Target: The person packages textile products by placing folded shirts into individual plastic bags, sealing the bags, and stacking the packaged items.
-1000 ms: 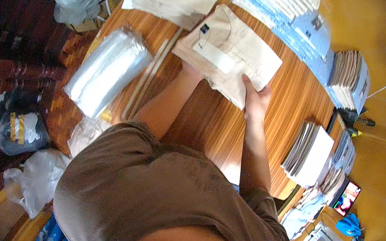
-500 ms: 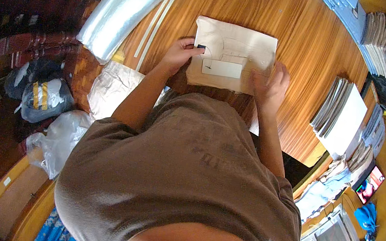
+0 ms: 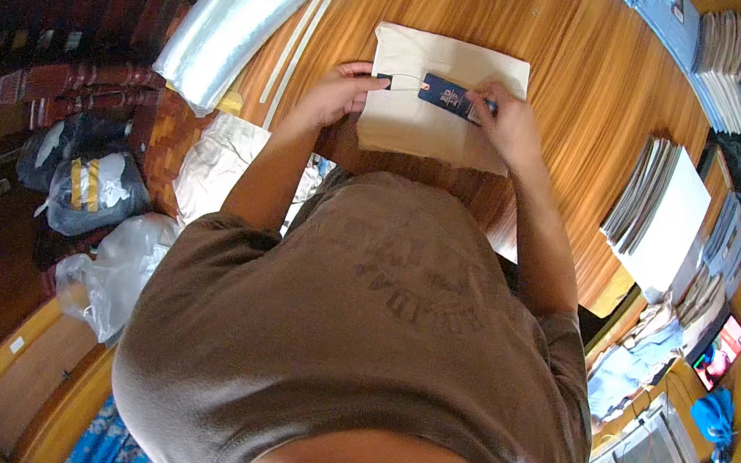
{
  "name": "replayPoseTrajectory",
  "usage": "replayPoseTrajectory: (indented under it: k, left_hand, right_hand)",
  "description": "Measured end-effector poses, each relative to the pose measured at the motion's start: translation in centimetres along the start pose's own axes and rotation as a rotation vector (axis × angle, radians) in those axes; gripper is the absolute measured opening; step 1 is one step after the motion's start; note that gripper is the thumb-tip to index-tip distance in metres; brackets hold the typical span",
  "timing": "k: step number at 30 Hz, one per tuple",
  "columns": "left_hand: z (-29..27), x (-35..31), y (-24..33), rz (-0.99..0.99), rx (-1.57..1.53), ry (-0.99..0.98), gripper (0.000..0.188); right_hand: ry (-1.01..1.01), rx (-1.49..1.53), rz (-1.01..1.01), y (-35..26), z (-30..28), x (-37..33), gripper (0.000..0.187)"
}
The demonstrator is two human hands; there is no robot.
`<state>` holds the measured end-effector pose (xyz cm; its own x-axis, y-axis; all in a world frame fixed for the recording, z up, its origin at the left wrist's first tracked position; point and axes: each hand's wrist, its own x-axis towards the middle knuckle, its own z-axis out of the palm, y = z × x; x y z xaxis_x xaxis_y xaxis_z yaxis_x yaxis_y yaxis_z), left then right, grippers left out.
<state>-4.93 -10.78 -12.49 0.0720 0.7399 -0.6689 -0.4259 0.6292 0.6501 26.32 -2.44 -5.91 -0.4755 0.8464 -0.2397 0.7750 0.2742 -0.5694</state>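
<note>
A folded cream cloth [image 3: 436, 126] lies flat on the wooden table [image 3: 566, 39] right in front of me. A dark blue tag [image 3: 445, 96] rests across its upper part, tied by a thin string. My left hand [image 3: 342, 91] pinches the string's small dark end at the cloth's left edge. My right hand [image 3: 504, 125] holds the right end of the blue tag with its fingertips. Both forearms reach forward over my brown shirt.
A stack of clear plastic bags [image 3: 233, 26] and two thin white strips [image 3: 312, 19] lie at the left. Stacks of folded items [image 3: 732, 61] and flat cards [image 3: 659, 214] sit at the right. Bags [image 3: 96, 188] crowd the floor on the left.
The cloth has been drawn from the far side toward me and laid flat. Both hands have come onto its upper part, and the blue tag now lies on top of it.
</note>
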Motion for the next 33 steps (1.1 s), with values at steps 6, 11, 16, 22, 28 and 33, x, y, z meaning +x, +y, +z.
replayPoseTrajectory:
  k: [6, 11, 16, 22, 28, 33]
  left_hand:
    - [0.4, -0.5, 0.8, -0.027, 0.014, -0.027, 0.03]
    - [1.7, -1.5, -1.9, 0.048, -0.001, -0.052, 0.029]
    - [3.5, -4.1, -13.2, 0.209, 0.541, -0.251, 0.049]
    - [-0.8, -12.7, 0.9, 0.19, 0.942, -0.048, 0.029]
    - [-10.5, -8.7, 15.6, 0.748, 1.649, 1.065, 0.108]
    - [-13.4, -6.0, 16.5, 0.465, 1.675, 0.722, 0.14]
  right_hand:
    - [0.34, -0.221, 0.168, -0.1, -2.1, -1.3, 0.054]
    - [0.124, 0.284, 0.329, 6.4, -0.7, -0.3, 0.058]
    - [0.435, 0.123, -0.054, 6.9, -0.1, 4.2, 0.046]
    - [0.299, 0.038, -0.059, 5.2, -1.1, 2.4, 0.04]
    - [0.574, -0.094, -0.429, 0.7, -0.9, 5.2, 0.038]
    - [0.262, 0.441, -0.258, -6.2, 2.1, 8.7, 0.035]
